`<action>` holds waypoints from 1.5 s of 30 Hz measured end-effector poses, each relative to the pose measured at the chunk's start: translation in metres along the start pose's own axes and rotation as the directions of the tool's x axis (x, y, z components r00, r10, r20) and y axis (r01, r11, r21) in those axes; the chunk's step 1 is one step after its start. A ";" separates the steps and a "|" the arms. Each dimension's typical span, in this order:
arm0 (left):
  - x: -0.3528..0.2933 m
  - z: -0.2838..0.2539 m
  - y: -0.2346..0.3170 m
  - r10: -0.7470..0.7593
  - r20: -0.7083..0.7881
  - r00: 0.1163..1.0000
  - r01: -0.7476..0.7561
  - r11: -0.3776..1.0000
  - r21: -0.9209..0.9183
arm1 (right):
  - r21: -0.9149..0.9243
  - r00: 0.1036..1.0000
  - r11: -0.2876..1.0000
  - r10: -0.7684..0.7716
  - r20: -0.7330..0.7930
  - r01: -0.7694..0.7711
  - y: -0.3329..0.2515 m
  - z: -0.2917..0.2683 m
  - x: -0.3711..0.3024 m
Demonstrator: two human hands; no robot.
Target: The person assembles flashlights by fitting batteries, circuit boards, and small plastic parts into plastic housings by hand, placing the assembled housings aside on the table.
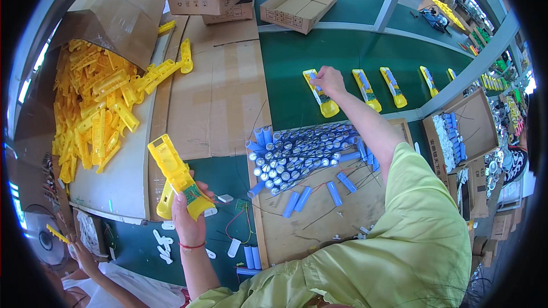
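My left hand (190, 221) grips yellow plastic housing parts (174, 165), which look like more than one piece. A small green circuit board (191, 193) shows in them near my fingers. At the far side of the green table, my right hand (331, 82) has its fingers closed at the upper end of a yellow housing (328, 107) lying there. A bluish part shows under the fingertips, partly hidden. To its right, similar housings (365, 90) lie in a row with blue cells and green boards inside. Many blue battery cells (279, 168) with black wires lie on a brown board.
A cardboard box (123, 8) spills a heap of yellow housings (97, 108) at left. Shallow cartons (299, 5) stand at the back. A metal frame post (474, 65) slants at right, near a box of cells (456, 131). A co-worker's hand (84, 255) holds a yellow piece at lower left.
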State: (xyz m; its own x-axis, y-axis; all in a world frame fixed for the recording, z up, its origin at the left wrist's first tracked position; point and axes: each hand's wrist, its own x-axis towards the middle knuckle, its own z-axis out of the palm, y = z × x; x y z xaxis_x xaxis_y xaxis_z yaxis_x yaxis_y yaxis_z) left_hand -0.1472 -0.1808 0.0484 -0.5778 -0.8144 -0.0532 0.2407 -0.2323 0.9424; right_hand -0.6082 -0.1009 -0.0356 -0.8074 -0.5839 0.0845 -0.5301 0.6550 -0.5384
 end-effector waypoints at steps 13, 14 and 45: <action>-0.041 0.056 0.027 -0.076 0.192 0.978 0.116 0.972 -0.206 | 0.802 0.516 0.532 -0.784 0.345 0.271 -0.159 -0.078 -0.212; -0.049 0.060 0.029 -0.050 0.200 0.979 0.100 0.963 -0.249 | 0.816 0.437 0.543 -0.795 0.421 0.201 -0.165 -0.069 -0.234; -0.169 0.071 -0.057 -0.077 0.211 0.974 -0.011 0.921 0.388 | 0.872 0.798 0.069 -0.374 0.473 -0.485 -0.124 -0.093 -0.348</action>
State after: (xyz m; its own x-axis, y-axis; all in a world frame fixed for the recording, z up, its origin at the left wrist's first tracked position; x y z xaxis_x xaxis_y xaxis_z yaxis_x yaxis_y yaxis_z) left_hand -0.1185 0.0083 0.0273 -0.7462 -0.6634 -0.0549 -0.0747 0.0016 0.9972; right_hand -0.2856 0.0656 0.0793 -0.3231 -0.9377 -0.1279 0.5809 -0.0898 -0.8090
